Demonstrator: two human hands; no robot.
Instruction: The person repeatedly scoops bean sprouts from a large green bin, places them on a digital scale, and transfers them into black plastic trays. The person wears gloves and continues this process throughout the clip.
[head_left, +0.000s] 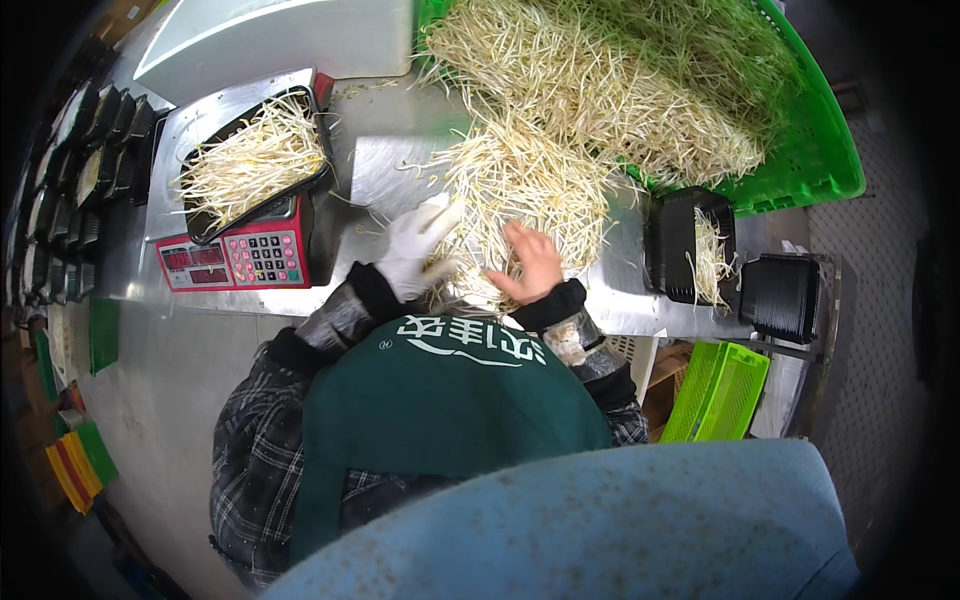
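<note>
A loose heap of bean sprouts (532, 176) spreads over the metal table (390, 161) before me. My left hand (414, 247), in a white glove, is at the heap's near left edge with its fingers apart, touching sprouts. On the near right side of the heap my bare right hand (531, 264) rests, fingers spread and thumb out to the left. Neither hand visibly grips a bunch. To the left, a black plastic tray (196, 219) full of bean sprouts (259, 157) sits tilted on the platform of a red digital scale (231, 259).
A large green crate (825, 161) of sprouts stands at the back right. Stacked black trays (667, 240), the top one holding some sprouts, and another tray stack (780, 296) are right. A white foam box (277, 41) is behind the scale. Filled trays (90, 176) line the far left.
</note>
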